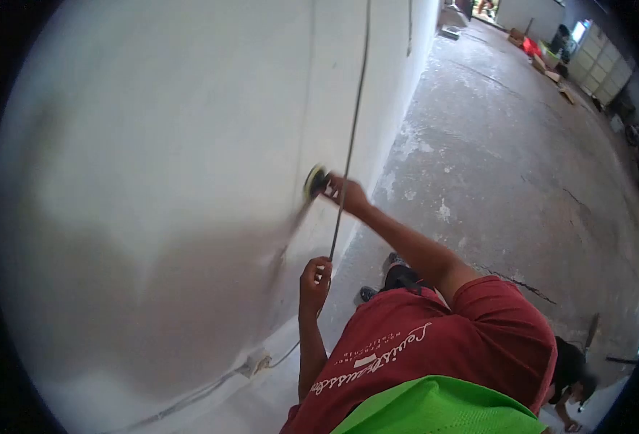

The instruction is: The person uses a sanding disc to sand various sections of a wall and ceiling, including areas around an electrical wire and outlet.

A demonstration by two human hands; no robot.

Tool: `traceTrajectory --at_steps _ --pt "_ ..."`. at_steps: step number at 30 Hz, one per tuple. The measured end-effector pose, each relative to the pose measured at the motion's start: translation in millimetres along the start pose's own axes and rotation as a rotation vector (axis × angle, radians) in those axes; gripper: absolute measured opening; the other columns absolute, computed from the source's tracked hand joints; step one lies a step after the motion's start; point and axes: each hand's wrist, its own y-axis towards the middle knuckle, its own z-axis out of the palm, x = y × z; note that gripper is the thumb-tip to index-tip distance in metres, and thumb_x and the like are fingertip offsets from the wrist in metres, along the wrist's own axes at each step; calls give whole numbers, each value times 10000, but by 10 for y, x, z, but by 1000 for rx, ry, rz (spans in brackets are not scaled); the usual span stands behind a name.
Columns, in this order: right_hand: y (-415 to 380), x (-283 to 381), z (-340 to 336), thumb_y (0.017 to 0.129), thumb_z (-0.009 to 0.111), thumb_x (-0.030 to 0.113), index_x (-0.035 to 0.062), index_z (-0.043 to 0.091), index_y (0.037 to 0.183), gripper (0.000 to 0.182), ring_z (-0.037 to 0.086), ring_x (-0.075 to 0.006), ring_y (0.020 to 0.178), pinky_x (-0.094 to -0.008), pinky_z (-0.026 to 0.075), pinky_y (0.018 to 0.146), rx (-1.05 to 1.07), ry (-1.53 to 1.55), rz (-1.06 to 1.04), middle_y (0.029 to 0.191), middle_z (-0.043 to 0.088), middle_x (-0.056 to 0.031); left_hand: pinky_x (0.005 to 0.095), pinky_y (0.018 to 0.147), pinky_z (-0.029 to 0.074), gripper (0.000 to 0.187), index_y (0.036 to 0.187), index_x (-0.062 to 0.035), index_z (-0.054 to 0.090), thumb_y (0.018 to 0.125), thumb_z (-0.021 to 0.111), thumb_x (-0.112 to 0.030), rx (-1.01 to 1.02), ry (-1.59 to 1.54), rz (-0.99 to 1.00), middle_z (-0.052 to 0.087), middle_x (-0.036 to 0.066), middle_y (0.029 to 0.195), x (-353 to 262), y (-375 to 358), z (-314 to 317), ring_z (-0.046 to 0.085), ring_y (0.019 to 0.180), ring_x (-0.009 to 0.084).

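Right hand out at full arm's reach, centre of frame, grip closed round a round sanding pad w/ yellow-green edge, pad face flat on the white wall. Left hand lower down, just below centre, fingers pinched on the thin cable hanging down the wall from the top of frame; same cable seems to trail on to a socket box near the wall's foot, lower left.

Judging the sanding: best w/ pad kept flush, not tipped on its rim, else gouges in the skim. Light, even pressure, overlapping passes. Grey patch of wall, lower centre, looks duller than the bright area above; can't tell if shadow or unsanded filler. Holding the cable clear of the pad looks sensible — snag risk otherwise, pad sits just beside it.

Dusty concrete floor fills the right half. Another person crouched at lower right, well apart. Clutter and boxes far off, upper right, too small to name.
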Motion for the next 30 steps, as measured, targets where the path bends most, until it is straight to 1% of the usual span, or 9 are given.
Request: traceTrajectory --at_steps 4,7,9,12,14,19,23,28,30 --pt "-9 451 -285 835 742 447 58 581 894 425 624 -325 635 -391 505 611 77 -29 -215 726 621 -104 291 673 475 269 1134 -77 605 958 635 -279 -17 67 -37 663 53 1070 -220 91 -145 613 811 147" --pt "127 331 -295 846 739 423 34 571 886 425 649 -317 672 -389 498 620 -43 189 262 703 643 -140 313 713 472 311 1188 -82 600 957 634 -289 -78 167 -7 656 59 1047 -637 -8 -365 613 834 160" --pt "203 291 -126 870 735 350 21 573 898 368 667 -293 687 -403 500 635 -169 319 287 724 655 -164 344 741 470 339 1226 -81 593 954 632 -280 -127 215 72 648 65 1035 -872 -69 -489 617 851 180" --pt "75 586 -263 820 780 389 78 623 1073 430 676 -298 857 -368 541 758 -9 332 129 991 692 -93 346 752 454 243 931 -43 608 945 630 -285 -322 268 264 655 134 1125 -1144 -238 -595 604 925 249" --pt "142 576 -354 827 747 481 63 618 1043 488 680 -307 808 -367 543 721 39 137 -74 863 679 -115 384 822 450 302 877 -49 587 949 617 -341 -471 325 444 638 164 1080 -1329 -326 -690 586 962 298" --pt "380 376 -220 877 700 457 27 612 987 452 670 -327 696 -415 522 673 -292 170 193 706 658 -150 446 872 444 387 860 -60 531 1049 402 -372 -1069 857 881 553 110 874 -1435 -673 -1314 546 886 284" --pt "191 706 -536 876 690 473 32 606 1036 477 679 -310 806 -425 529 730 -104 142 -90 873 679 -170 443 867 443 390 854 -62 527 1049 398 -374 -965 698 956 548 108 867 -1426 -226 -1135 542 878 281" --pt "426 723 -465 898 655 480 23 567 1013 479 664 -362 809 -461 488 688 -248 290 338 865 669 -180 438 857 442 395 844 -65 520 1050 391 -376 -906 570 974 539 104 855 -1457 1 -1032 535 864 276" --pt "302 776 -447 888 667 479 36 581 1006 467 660 -361 761 -436 493 673 -192 247 157 800 660 -163 436 853 442 397 840 -66 517 1051 389 -376 -902 529 981 536 103 850 -1455 68 -1016 532 859 274"
